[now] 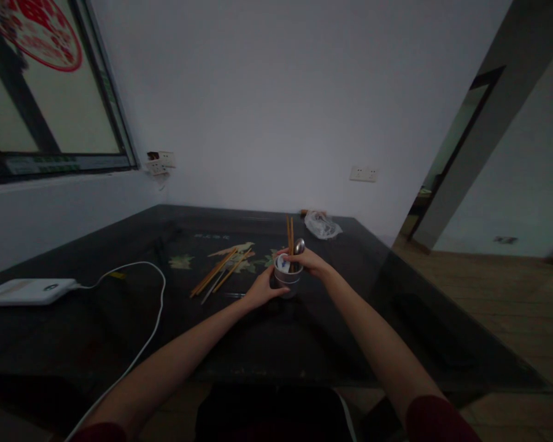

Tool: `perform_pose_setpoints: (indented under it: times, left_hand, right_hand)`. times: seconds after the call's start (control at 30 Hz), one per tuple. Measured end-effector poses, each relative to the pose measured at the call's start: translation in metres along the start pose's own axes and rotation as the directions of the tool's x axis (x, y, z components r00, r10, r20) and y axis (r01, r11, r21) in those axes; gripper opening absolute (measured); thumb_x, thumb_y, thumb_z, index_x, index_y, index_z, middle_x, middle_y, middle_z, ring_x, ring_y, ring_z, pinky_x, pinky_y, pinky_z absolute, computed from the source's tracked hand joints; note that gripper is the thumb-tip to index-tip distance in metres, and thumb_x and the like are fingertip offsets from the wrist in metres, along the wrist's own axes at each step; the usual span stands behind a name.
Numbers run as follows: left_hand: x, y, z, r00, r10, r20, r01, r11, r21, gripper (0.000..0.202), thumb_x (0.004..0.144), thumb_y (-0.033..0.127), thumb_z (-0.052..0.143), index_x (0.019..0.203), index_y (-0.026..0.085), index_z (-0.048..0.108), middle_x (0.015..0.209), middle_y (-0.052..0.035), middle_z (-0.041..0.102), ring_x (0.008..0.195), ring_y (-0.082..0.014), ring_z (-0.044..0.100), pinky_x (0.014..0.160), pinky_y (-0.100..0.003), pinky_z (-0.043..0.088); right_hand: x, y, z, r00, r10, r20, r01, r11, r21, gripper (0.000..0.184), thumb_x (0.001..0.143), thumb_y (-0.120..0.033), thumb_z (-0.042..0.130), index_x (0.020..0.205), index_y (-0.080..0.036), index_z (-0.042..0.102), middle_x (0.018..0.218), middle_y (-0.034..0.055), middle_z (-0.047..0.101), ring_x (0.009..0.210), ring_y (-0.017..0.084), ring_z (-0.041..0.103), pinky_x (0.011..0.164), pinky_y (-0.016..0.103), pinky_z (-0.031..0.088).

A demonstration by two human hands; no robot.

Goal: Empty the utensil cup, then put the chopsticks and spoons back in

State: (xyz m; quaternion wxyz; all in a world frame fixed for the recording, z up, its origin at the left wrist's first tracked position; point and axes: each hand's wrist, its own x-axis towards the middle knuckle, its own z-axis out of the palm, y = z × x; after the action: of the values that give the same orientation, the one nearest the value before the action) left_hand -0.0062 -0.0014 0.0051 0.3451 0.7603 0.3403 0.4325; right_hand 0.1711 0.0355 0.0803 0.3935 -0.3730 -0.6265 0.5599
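A small round metal cup (287,277) stands on the dark table (120,325). My left hand (263,290) is wrapped round the cup's left side. My right hand (308,261) reaches over the cup's rim, fingers closed on the wooden chopsticks (290,233) that stand upright in it. A metal spoon (299,247) also sticks up out of the cup, next to my right fingers. Something white with blue marks lies inside the cup. Several loose chopsticks (219,271) lie flat on the table to the left of the cup.
A white device (27,291) with a white cable (152,319) lies at the table's left. A crumpled clear plastic bag (321,224) sits at the far edge. Wall sockets (364,174) are behind, a window at left, and a doorway and wooden floor at right.
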Motion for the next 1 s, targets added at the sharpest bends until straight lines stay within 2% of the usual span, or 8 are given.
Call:
perform_pose_setpoints:
  times: [0.3, 0.53, 0.73, 0.9, 1.0]
  left_hand:
    - [0.001, 0.002, 0.0, 1.0, -0.01, -0.006, 0.01, 1.0, -0.008, 0.076, 0.065, 0.034, 0.077, 0.131, 0.016, 0.044, 0.132, -0.0127, 0.053, 0.12, -0.0279, 0.05, 0.104, -0.043, 0.037]
    - [0.0, 0.001, 0.001, 1.0, -0.008, 0.008, 0.009, 0.997, -0.078, 0.075, 0.065, 0.032, 0.077, 0.13, 0.017, 0.044, 0.129, -0.0131, 0.055, 0.118, -0.0275, 0.053, 0.103, -0.045, 0.038]
    - [-0.001, -0.001, 0.002, 1.0, -0.019, 0.01, 0.02, 0.993, -0.117, 0.074, 0.065, 0.031, 0.078, 0.129, 0.017, 0.044, 0.129, -0.0142, 0.055, 0.116, -0.0269, 0.054, 0.1, -0.044, 0.042]
    - [-0.001, 0.005, 0.0, 0.999, -0.038, 0.037, 0.042, 0.991, -0.127, 0.069, 0.064, 0.031, 0.078, 0.125, 0.017, 0.048, 0.124, -0.0129, 0.058, 0.112, -0.0263, 0.057, 0.097, -0.044, 0.045]
    - [0.0, 0.011, -0.006, 1.0, 0.002, 0.024, 0.0, 0.997, -0.077, 0.072, 0.062, 0.031, 0.08, 0.125, 0.016, 0.048, 0.124, -0.0142, 0.058, 0.114, -0.0275, 0.056, 0.099, -0.045, 0.044]
  right_hand:
    - [0.0, -0.001, 0.001, 0.995, -0.07, -0.074, 0.07, 0.997, -0.012, 0.033, 0.055, -0.032, 0.08, 0.083, -0.014, 0.074, 0.084, 0.0066, 0.073, 0.075, 0.018, 0.064, 0.079, 0.034, 0.049]
    - [-0.003, -0.014, 0.006, 0.974, -0.194, -0.119, 0.195, 0.981, -0.004, 0.03, 0.063, -0.036, 0.075, 0.085, -0.015, 0.072, 0.087, 0.0067, 0.073, 0.077, 0.019, 0.065, 0.076, 0.031, 0.05]
    - [0.001, -0.028, 0.008, 0.947, -0.266, -0.181, 0.29, 0.95, 0.117, 0.032, 0.064, -0.037, 0.075, 0.086, -0.016, 0.067, 0.08, 0.0062, 0.072, 0.076, 0.021, 0.067, 0.076, 0.034, 0.053]
    - [0.005, -0.042, 0.011, 0.892, -0.299, -0.341, 0.386, 0.895, 0.225, 0.026, 0.067, -0.033, 0.072, 0.086, -0.019, 0.063, 0.077, 0.0047, 0.07, 0.082, 0.023, 0.068, 0.076, 0.037, 0.055]
    - [0.004, -0.055, 0.007, 0.803, -0.341, -0.488, 0.515, 0.809, 0.283, 0.02, 0.071, -0.029, 0.07, 0.085, -0.019, 0.06, 0.075, 0.0033, 0.069, 0.084, 0.022, 0.068, 0.079, 0.039, 0.055]
